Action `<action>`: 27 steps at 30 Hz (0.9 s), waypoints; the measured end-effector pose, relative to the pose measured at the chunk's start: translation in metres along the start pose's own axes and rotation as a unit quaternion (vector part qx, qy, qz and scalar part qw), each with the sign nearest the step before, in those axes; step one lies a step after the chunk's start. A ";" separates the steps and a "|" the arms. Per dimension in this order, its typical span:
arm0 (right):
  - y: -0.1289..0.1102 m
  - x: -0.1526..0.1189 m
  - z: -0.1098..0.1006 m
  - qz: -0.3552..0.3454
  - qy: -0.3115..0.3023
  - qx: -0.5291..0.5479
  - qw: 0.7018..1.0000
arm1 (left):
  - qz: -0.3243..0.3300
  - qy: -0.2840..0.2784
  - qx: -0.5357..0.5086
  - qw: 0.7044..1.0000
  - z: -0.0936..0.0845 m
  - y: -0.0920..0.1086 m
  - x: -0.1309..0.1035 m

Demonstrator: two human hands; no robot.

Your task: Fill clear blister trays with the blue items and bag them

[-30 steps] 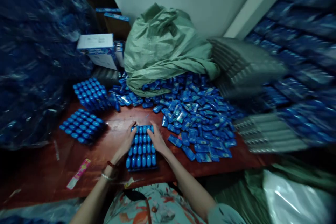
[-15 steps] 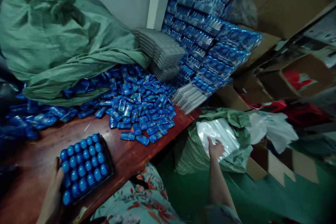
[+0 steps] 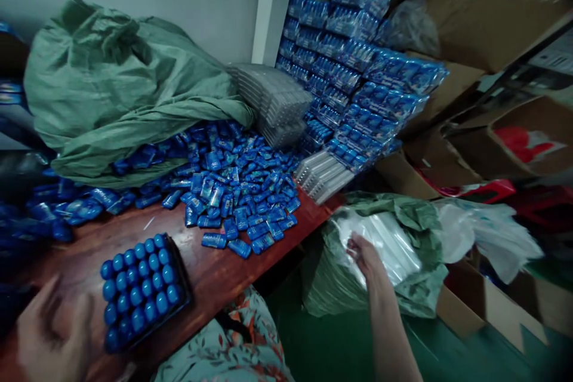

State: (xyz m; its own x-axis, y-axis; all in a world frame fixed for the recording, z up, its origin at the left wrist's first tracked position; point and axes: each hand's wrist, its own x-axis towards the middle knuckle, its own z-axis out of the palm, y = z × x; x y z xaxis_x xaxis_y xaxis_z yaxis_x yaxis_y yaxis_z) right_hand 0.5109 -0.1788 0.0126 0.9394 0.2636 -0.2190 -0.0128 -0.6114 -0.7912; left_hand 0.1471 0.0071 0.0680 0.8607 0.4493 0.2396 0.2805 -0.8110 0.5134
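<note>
My left hand (image 3: 56, 328) is off to the left of a block of small blue bottles (image 3: 138, 286), its thumb and fingers spread and slightly blurred. The bottles stand in close rows in a dark tray on the wooden table, with rounded tops up. Over to the right, my right hand (image 3: 364, 253) has its fingers curled on the near-left edge of a clear plastic bag (image 3: 347, 233). That bag lies on a stack of shiny clear plastic bags (image 3: 396, 250) inside a green woven sack (image 3: 326, 292) beside the table. The fingertips are partly hidden by the hand itself.
Many loose blue packets (image 3: 242, 191) are heaped on the reddish table (image 3: 197, 274), under a big green sack (image 3: 129, 83). Clear plastic trays (image 3: 273, 95) are piled behind them. Wrapped blue packs (image 3: 340, 59) rise in a tall stack. Cardboard boxes (image 3: 474, 304) stand at right.
My left hand has let go of the bottle block's side and moved left, opening. My right hand's fingers have curled in on the plastic. The view has shifted slightly.
</note>
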 end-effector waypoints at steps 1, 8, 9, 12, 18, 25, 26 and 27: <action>-0.015 -0.019 0.015 -0.017 -0.066 0.012 0.998 | 0.007 -0.004 0.016 1.000 0.000 0.003 0.006; -0.130 -0.159 0.109 -0.170 -0.704 -0.106 0.681 | 0.031 -0.010 0.113 0.993 -0.027 0.011 -0.020; -0.145 -0.165 0.116 -0.194 -0.724 -0.129 0.649 | 0.033 -0.016 0.112 0.993 -0.031 0.011 -0.024; -0.187 -0.161 0.133 -0.268 -0.747 -0.193 0.577 | 0.019 -0.052 0.073 0.996 -0.048 0.003 -0.030; -0.271 -0.185 0.144 -0.527 -0.603 -0.218 0.558 | -0.102 -0.023 -0.070 0.992 -0.103 -0.034 -0.026; -0.297 -0.240 0.188 -0.697 -0.412 -0.238 0.536 | -0.179 0.068 0.050 0.980 -0.160 -0.053 -0.019; -0.299 -0.241 0.194 -0.702 -0.418 -0.224 0.532 | -0.186 0.078 0.089 0.975 -0.165 -0.053 -0.020; -0.301 -0.242 0.199 -0.705 -0.426 -0.211 0.527 | -0.190 0.081 0.122 0.971 -0.170 -0.054 -0.023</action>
State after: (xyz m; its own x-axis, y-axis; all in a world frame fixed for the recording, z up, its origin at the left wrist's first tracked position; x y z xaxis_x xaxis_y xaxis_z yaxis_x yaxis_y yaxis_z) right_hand 0.2189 0.0898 0.1898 -0.5828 0.8068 0.0970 0.7378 0.5754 -0.3529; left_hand 0.0401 0.1039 0.1746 0.6023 0.7706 0.2083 0.6739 -0.6308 0.3847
